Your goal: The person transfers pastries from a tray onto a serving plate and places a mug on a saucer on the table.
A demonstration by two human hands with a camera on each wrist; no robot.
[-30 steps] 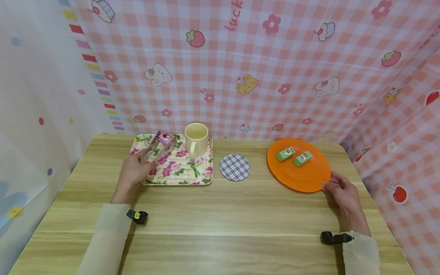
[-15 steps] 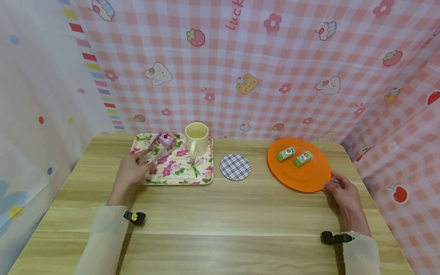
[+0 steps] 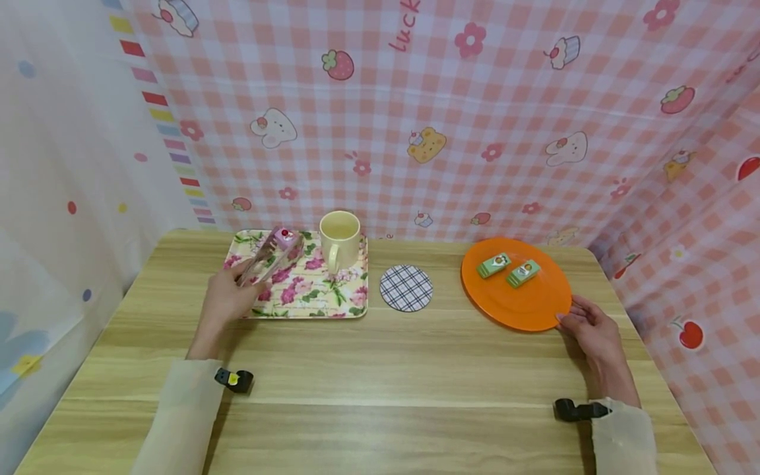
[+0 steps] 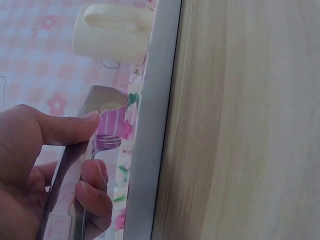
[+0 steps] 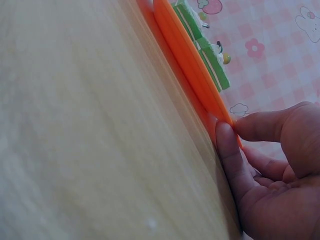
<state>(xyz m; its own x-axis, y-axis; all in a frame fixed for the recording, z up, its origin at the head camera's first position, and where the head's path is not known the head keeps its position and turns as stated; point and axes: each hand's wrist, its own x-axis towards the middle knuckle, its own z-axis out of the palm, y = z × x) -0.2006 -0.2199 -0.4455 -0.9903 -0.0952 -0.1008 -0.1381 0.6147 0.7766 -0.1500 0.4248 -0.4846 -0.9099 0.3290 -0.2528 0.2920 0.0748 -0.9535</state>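
Observation:
In the head view my left hand [image 3: 228,293] grips a pair of metal tongs [image 4: 65,185] over the floral tray [image 3: 315,300]. One tong end is a fork, the other a flat blade. A small pink toy cake [image 3: 285,237] with a red berry on top lies between these ends. Whether it touches the tray is hard to tell. My right hand [image 3: 594,333] pinches the rim of an orange plate [image 3: 516,313] at its near right side. Two green cake slices [image 3: 493,265] sit on that plate, side by side.
A cream mug [image 3: 340,244] stands on the tray, right of the pink cake, its handle facing me. Between tray and plate lies a round checked coaster [image 3: 406,288]. Pink checked cloth [image 3: 380,132] hangs behind the wooden table [image 3: 392,396].
My left wrist and sleeve have shifted slightly left, and the tongs have moved only a little around the pink cake. The right hand and the plate have stayed put.

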